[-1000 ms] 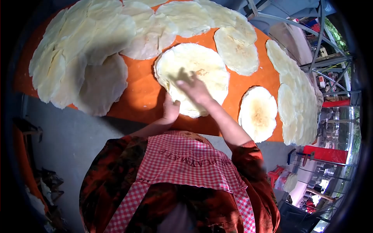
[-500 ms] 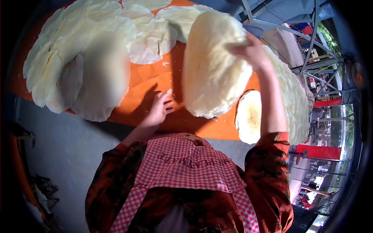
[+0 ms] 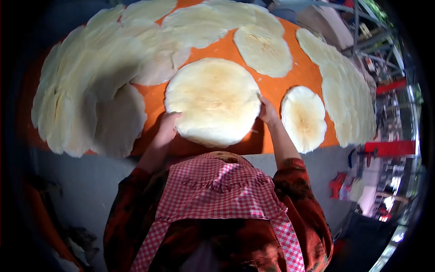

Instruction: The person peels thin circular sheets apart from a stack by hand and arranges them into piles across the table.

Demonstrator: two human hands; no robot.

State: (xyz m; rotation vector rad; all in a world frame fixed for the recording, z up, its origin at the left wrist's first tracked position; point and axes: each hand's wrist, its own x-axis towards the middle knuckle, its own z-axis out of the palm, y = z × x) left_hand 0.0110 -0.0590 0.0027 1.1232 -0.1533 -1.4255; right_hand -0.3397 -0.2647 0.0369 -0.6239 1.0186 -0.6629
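Note:
In the middle of the head view is a thick, round stack of thin flatbreads [image 3: 213, 99], pale with light brown toasting on top. My left hand [image 3: 168, 126] holds its lower left edge, the thumb over the rim and the other fingers hidden beneath. At the right edge my right hand [image 3: 268, 110] grips the stack, fingertips against its side. The stack lies roughly level over the orange cloth [image 3: 201, 53]; whether it rests on the cloth or is slightly raised I cannot tell. A smaller flatbread [image 3: 304, 119] with a browned centre lies right of my right hand.
Overlapping flatbreads [image 3: 68, 95] cover the table's left side and far edge. A single flatbread [image 3: 265, 50] lies beyond the stack, and another overlapping row [image 3: 346, 95] runs along the right. Metal framing [image 3: 378, 45] stands past the right side.
The stack was tilted up on edge by my right hand and now lies roughly level. My left hand, earlier apart with fingers spread, has come onto its left edge. The view has shifted.

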